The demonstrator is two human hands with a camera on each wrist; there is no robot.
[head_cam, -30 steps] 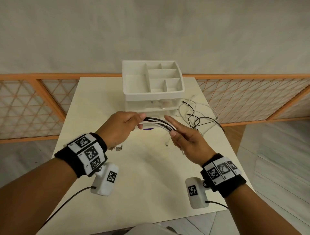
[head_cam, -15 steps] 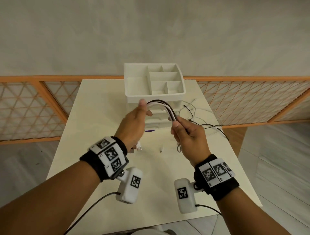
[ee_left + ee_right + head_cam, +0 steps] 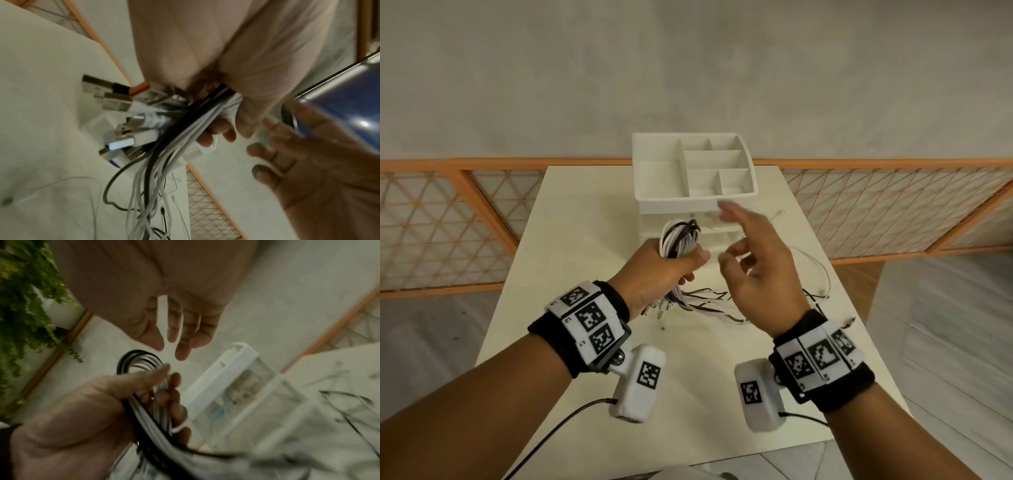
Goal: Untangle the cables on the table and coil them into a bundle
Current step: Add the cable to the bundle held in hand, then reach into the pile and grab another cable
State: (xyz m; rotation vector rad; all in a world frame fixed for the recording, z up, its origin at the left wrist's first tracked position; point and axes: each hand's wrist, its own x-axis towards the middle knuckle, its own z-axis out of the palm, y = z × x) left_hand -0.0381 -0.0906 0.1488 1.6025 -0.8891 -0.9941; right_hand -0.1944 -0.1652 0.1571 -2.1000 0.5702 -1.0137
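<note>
Head view, left hand: the left hand [image 3: 657, 270] is in the middle of the frame, its fingers closed around the cables [image 3: 678, 240]. A folded loop of white and black cables stands up above the fist, and their loose ends hang out under it, down toward the tabletop [image 3: 571, 246].
Head view, right hand: the right hand [image 3: 760, 274] is just to the right of the left one, with fingers spread and relaxed. It holds nothing and does not touch the cables.
Head view, other things: a white organizer [image 3: 693, 171] with several compartments stands at the far end of the tabletop, behind both hands. More thin cable ends [image 3: 822, 274] lie on the tabletop at the right, partly behind the right hand.
Left wrist view: the left hand [image 3: 216, 65] fills the upper part of the frame and grips the cables [image 3: 185, 129]. The USB plugs [image 3: 117, 104] stick out to the left of the fist. The right hand [image 3: 304, 162] is at the right side with spread fingers, near the cables but apart from them.
Right wrist view: the picture is blurred. The right hand [image 3: 168, 313] is in the upper middle, fingers loose, holding nothing. The left hand [image 3: 92, 426] is in the lower left and grips the cables [image 3: 148, 410], whose loop rises just under the right fingertips. The organizer [image 3: 242, 394] is at the right.
</note>
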